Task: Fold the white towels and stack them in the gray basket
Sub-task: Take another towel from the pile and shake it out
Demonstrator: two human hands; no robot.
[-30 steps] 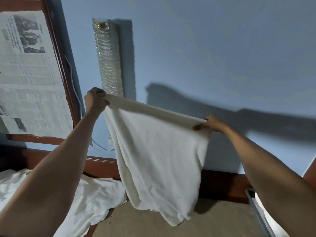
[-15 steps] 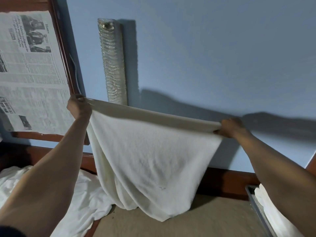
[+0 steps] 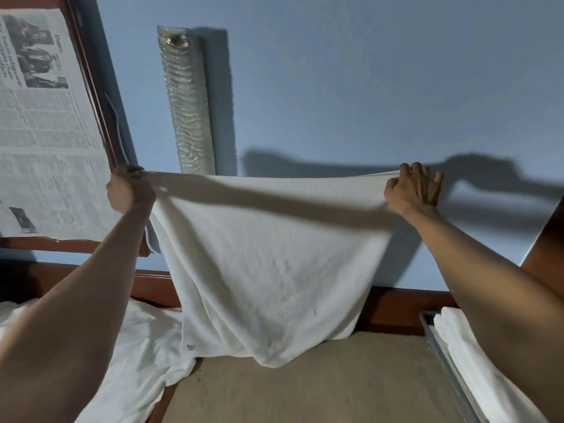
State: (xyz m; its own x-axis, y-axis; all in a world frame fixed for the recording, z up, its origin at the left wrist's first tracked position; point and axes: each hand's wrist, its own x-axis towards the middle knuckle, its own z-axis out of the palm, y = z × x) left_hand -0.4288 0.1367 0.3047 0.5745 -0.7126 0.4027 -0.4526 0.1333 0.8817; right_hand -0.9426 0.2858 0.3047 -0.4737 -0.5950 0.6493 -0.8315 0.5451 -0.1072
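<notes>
A white towel (image 3: 274, 257) hangs in front of me, stretched wide along its top edge. My left hand (image 3: 129, 190) grips the top left corner. My right hand (image 3: 412, 187) pinches the top right corner, its fingers partly spread. The towel's lower end sags just above the tan surface (image 3: 320, 389). At the right edge stands the gray basket (image 3: 439, 349), its rim showing, with folded white towels (image 3: 467, 346) inside, partly hidden by my right forearm.
A heap of loose white towels (image 3: 143, 346) lies at the lower left. Behind is a blue wall with a ribbed glass light fitting (image 3: 186, 105), a wooden frame covered in newspaper (image 3: 39, 126) and a dark wooden rail (image 3: 406, 309).
Both hands have moved apart, pulling the towel's top edge taut and wide. The towel now hangs flatter and spread out.
</notes>
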